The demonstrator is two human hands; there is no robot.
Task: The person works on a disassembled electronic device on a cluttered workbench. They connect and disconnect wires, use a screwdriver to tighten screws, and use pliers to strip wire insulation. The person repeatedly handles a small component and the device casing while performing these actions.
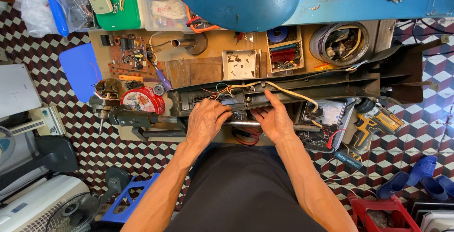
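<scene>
A person stands over a low wooden workbench, both bare hands working inside a long dark appliance housing that lies across it, its cover off and its insides exposed. The left hand rests knuckles-up on the opened section, fingers curled down into the cavity; whether they pinch anything cannot be told. The right hand, just beside it, has its fingers spread and pressed against the housing's near wall, thumb reaching towards the loose coloured wires just above the left hand's fingertips. A cream cable trails from above the right hand's fingertips off to that hand's right.

Risks, as I judge them: the thin wires sit right where the fingers push, so a tug could snap a joint or pull a lead free. The housing's edges look sharp enough to nick a knuckle. A yellow cordless drill lies well to the right of the right hand, and a red round tin to the left of the left hand; an elbow swing could knock either off.
</scene>
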